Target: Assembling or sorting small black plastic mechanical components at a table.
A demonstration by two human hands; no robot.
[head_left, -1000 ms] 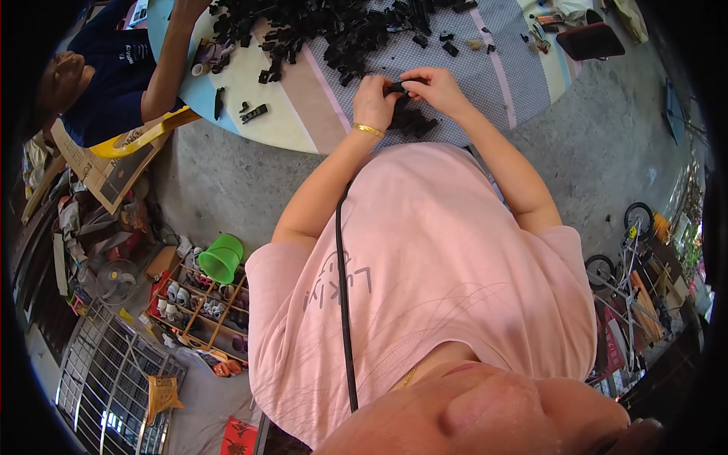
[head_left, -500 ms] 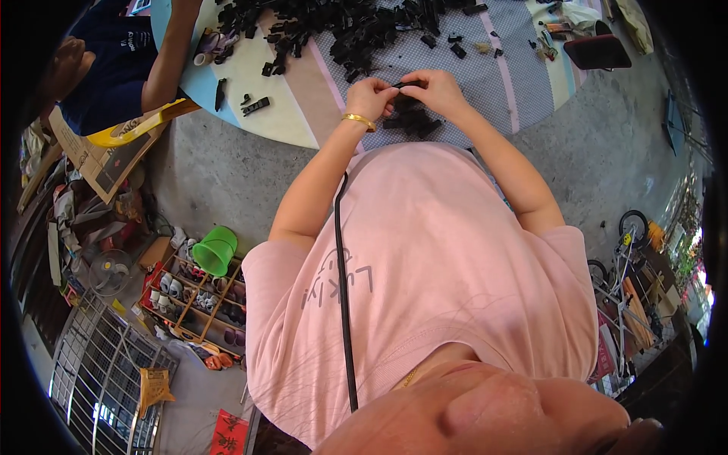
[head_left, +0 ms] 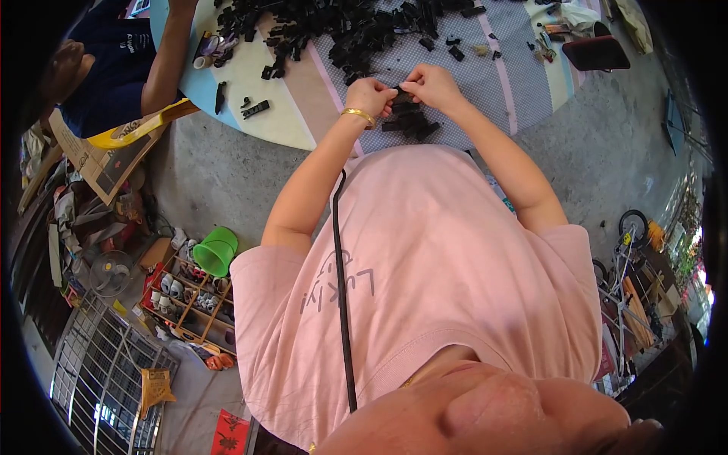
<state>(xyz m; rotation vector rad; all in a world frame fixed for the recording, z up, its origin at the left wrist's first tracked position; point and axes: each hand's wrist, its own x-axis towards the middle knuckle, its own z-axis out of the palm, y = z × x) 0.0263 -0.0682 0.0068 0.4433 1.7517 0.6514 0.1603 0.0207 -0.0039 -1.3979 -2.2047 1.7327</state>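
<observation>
Over the near edge of the cloth-covered table [head_left: 462,98], my left hand [head_left: 370,97] and my right hand [head_left: 432,86] meet with pinched fingertips. Between them is a small black plastic piece [head_left: 398,89], mostly covered by the fingers, so its exact shape is hidden. Just below my hands, close to my body, lies a small heap of black plastic pieces [head_left: 412,125]. A much larger pile of similar black parts [head_left: 356,34] spreads out beyond my hands. Two or more loose black parts, one a long clip-like piece [head_left: 255,109], lie to the left.
At the far left another person's arm [head_left: 163,72] reaches over the table, beside a yellow chair [head_left: 144,125]. A dark phone-like slab [head_left: 596,53] stands at the right edge. Small rolls [head_left: 203,61] sit at the left. On the floor are a green bucket [head_left: 216,252] and a shoe rack [head_left: 189,299].
My right hand has shifted slightly up and its fingers are bent more. The fingertips of both hands are a little farther apart, and my left elbow has moved slightly outward.
</observation>
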